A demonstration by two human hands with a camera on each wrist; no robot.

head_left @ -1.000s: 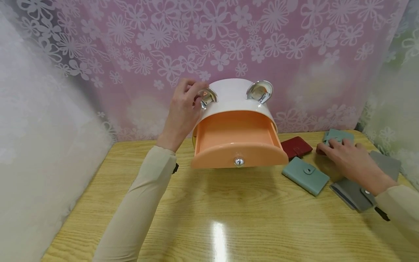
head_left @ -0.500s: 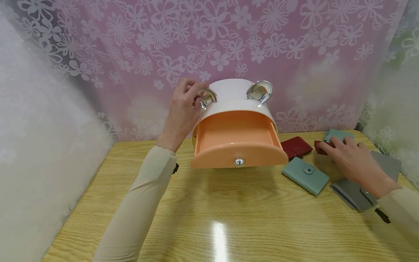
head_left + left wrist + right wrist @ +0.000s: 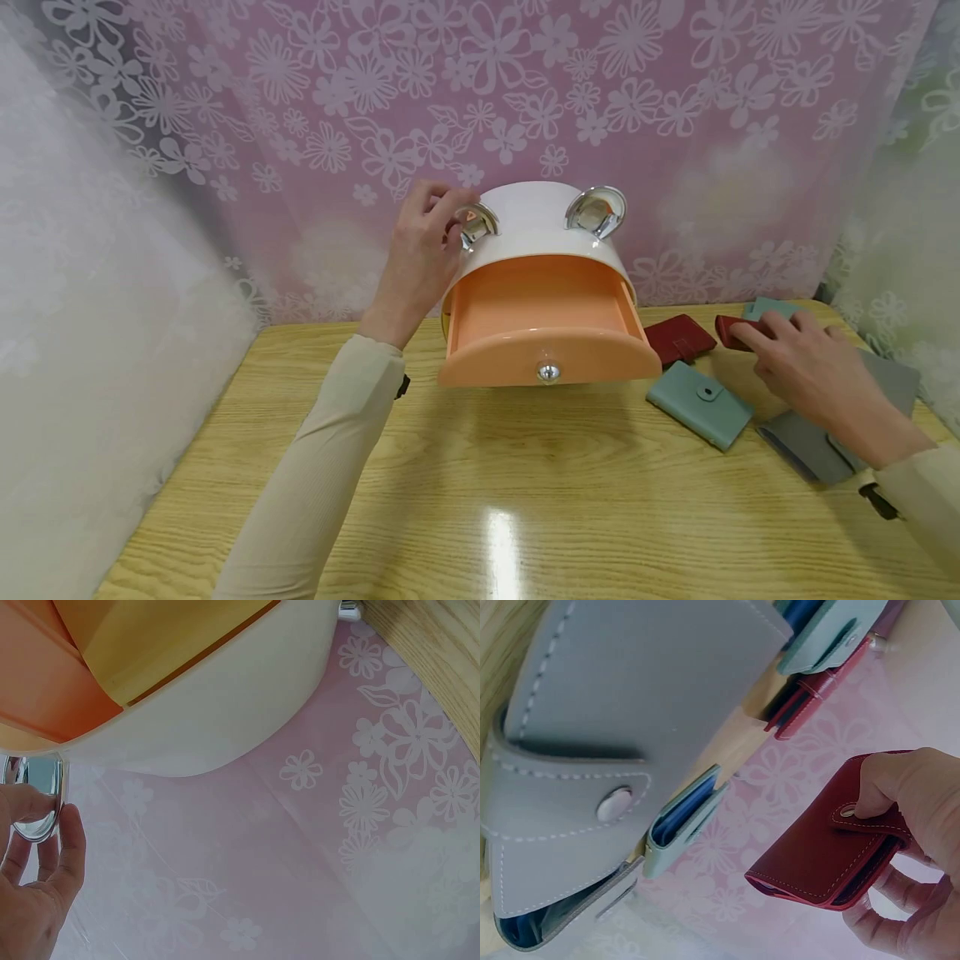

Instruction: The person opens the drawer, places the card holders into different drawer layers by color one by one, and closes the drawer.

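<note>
My left hand [image 3: 420, 250] pinches the shiny silver ear [image 3: 46, 776] on the left of a white, rounded box [image 3: 536, 204]. An orange drawer [image 3: 551, 354] with a silver knob stands pulled out of the box, and its visible inside holds nothing. Over on the right, my right hand [image 3: 817, 375] grips a dark red card holder [image 3: 825, 840], its thumb on the snap strap. In the right wrist view the holder is off the table. Below the hand lies a grey wallet [image 3: 810, 442]; a green card holder [image 3: 701, 404] and another red one [image 3: 681, 337] lie to its left.
A second green card holder [image 3: 772, 308] lies behind the right hand, partly hidden. Another grey wallet [image 3: 892, 379] is near the right edge of the wooden table [image 3: 540, 492]. A pink flowered curtain [image 3: 510, 92] hangs close behind the box.
My right hand has lifted the red card holder from beside the rear green one and shifted it slightly left. The left hand, box and drawer have stayed in place.
</note>
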